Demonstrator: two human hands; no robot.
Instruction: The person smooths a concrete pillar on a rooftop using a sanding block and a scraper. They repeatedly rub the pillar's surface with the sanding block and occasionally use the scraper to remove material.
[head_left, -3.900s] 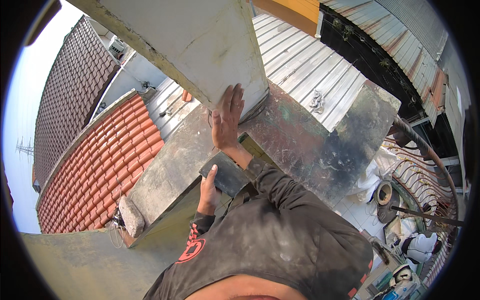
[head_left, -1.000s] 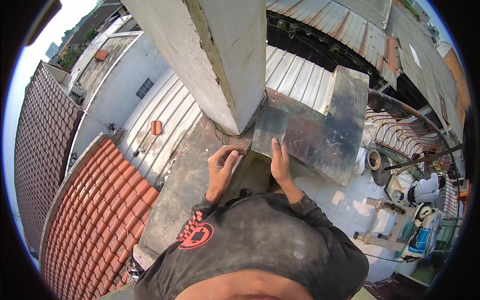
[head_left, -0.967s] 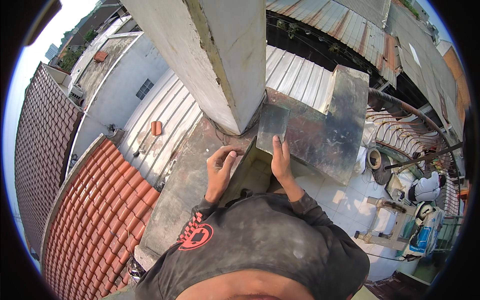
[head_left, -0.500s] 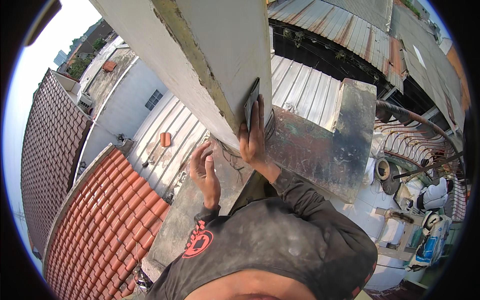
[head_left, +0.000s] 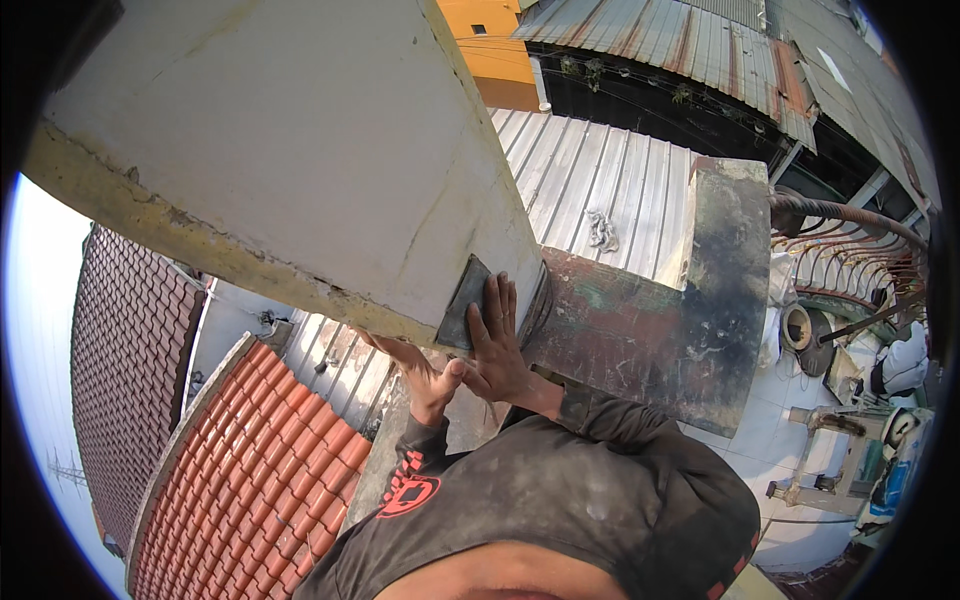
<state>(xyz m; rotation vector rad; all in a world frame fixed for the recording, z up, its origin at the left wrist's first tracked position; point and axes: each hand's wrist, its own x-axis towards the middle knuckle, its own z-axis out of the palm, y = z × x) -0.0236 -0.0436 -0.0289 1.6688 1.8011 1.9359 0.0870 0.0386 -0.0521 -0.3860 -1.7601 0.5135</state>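
My right hand [head_left: 495,335] lies with fingers stretched out on a thin dark grey square sheet [head_left: 456,305], pressed flat against the white face of a tall pillar [head_left: 330,150] with a cracked yellowish edge. My left hand [head_left: 415,365] is just left of it, below that edge, thumb raised and fingers extended toward the pillar's lower edge; the fingertips are partly hidden, so contact is unclear. A weathered concrete ledge [head_left: 620,330] runs right from the pillar's base.
A ribbed metal roof [head_left: 590,170] lies beyond the ledge. Red tiled roofs [head_left: 250,460] slope at left. At right are a curved rusty railing [head_left: 850,210], a white tiled floor [head_left: 770,420], a round container [head_left: 796,325], a white bundle [head_left: 900,365] and a metal frame [head_left: 820,450].
The sheet went from lying on the ledge, under my right hand, to being pressed on the pillar. My left hand rose toward the pillar's edge. The view shifted, so the pillar fills the upper left.
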